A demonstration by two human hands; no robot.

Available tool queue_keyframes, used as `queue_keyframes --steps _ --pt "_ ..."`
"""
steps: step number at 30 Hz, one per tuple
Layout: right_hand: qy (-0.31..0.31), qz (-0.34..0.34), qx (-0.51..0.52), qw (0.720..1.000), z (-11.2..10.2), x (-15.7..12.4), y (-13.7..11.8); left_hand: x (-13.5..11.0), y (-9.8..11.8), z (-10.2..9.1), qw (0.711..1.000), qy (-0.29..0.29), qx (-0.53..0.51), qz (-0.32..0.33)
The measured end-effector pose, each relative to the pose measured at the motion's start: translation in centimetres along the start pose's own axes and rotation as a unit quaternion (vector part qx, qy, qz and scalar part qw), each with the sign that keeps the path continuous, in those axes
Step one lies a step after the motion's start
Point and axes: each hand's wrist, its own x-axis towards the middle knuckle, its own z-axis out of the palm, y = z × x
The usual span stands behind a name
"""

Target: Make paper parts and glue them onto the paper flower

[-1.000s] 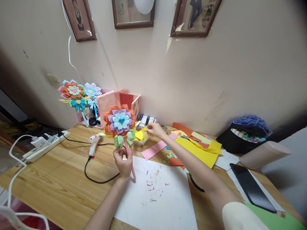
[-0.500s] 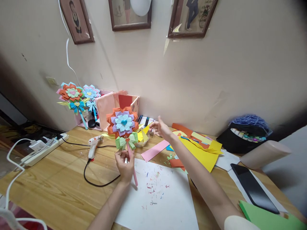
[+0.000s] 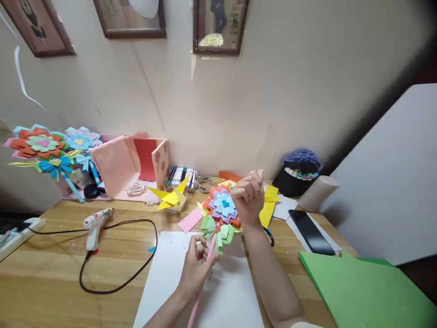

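My left hand [image 3: 197,269] is closed round the pink stem [image 3: 200,291] of a paper flower [image 3: 221,207] with orange, purple and blue layers and a green bow [image 3: 218,231] under it. The flower leans to the right over the white sheet [image 3: 170,282]. At the flower's right edge, my right hand [image 3: 250,197] is closed with its fingers curled; what it holds, if anything, is hidden.
A glue gun [image 3: 94,226] with a black cord lies to the left. Further left stand two finished paper flowers [image 3: 44,146] beside a pink box [image 3: 126,164]. Yellow paper pieces [image 3: 170,198], markers [image 3: 182,175], a phone [image 3: 310,225] and green sheets [image 3: 362,287] lie around.
The view has swung right. My right hand came back from the paper pile to the flower's edge and closed. The flower has tilted to the right in my left hand.
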Motion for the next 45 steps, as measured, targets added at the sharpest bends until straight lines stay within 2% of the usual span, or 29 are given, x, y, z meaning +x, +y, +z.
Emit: queue_keyframes --steps 2,4,7,9,11,12,15,18,20,23,26,29,33,36,38,39,41,43,45 --pt "-0.047 0.014 0.049 0.998 -0.2 -0.3 0.0 0.3 -0.7 0.7 0.999 -0.031 -0.003 -0.037" --pt "-0.066 0.031 0.101 0.992 -0.6 -0.5 0.4 0.5 -1.4 0.9 0.996 -0.048 0.013 -0.068" --pt "-0.019 0.066 0.188 0.98 -1.0 -0.6 1.5 0.5 -1.4 0.3 0.989 -0.07 0.092 -0.094" --pt "0.005 0.099 0.239 0.966 -1.0 -0.8 2.5 0.3 -0.1 -0.6 0.975 -0.073 0.19 -0.084" --pt "-0.005 0.135 0.278 0.951 -0.8 -1.0 3.5 0.0 2.2 -1.6 0.955 -0.019 0.291 -0.046" --pt "-0.016 0.153 0.295 0.943 -0.6 -1.2 4.0 0.0 3.7 -2.0 0.953 0.017 0.303 -0.015" --pt "-0.053 0.203 0.325 0.922 0.0 -1.8 5.5 0.4 8.1 -2.4 0.962 0.089 0.243 0.083" --pt "-0.071 0.241 0.318 0.914 0.5 -2.5 6.7 1.4 11.2 -2.2 0.963 0.119 0.166 0.175" --pt "-0.059 0.248 0.296 0.921 0.6 -2.9 7.2 2.0 12.0 -2.0 0.957 0.139 0.135 0.218" --pt "-0.002 0.251 0.256 0.934 0.6 -3.7 7.7 2.4 11.7 -1.7 0.949 0.167 0.101 0.247" --pt "0.049 0.267 0.24 0.932 0.9 -4.3 8.1 2.7 10.9 -1.6 0.946 0.191 0.077 0.25" --pt "0.07 0.292 0.243 0.922 1.3 -4.5 8.5 3.5 10.1 -2.0 0.946 0.216 0.061 0.236" --pt "0.058 0.349 0.245 0.902 1.5 -4.0 8.5 5.6 9.2 -4.0 0.952 0.249 -0.015 0.178" --pt "0.037 0.398 0.228 0.888 1.1 -3.6 8.4 6.6 8.9 -5.5 0.943 0.291 -0.113 0.112" --pt "0.029 0.416 0.198 0.887 0.7 -3.6 8.5 6.4 9.0 -5.7 0.948 0.265 -0.162 0.072" --pt "0.022 0.422 0.18 0.888 0.4 -3.7 8.5 6.2 9.2 -5.5 0.956 0.226 -0.179 0.054" --pt "0.002 0.433 0.128 0.892 0.0 -4.1 8.8 5.6 9.9 -4.9 0.974 0.11 -0.198 0.022" --pt "-0.035 0.442 0.051 0.895 -0.5 -4.5 9.0 5.3 11.0 -4.7 0.98 0.021 -0.199 0.015" --pt "-0.087 0.447 -0.044 0.889 -1.1 -4.5 9.2 5.3 12.2 -5.2 0.981 -0.01 -0.19 0.036"
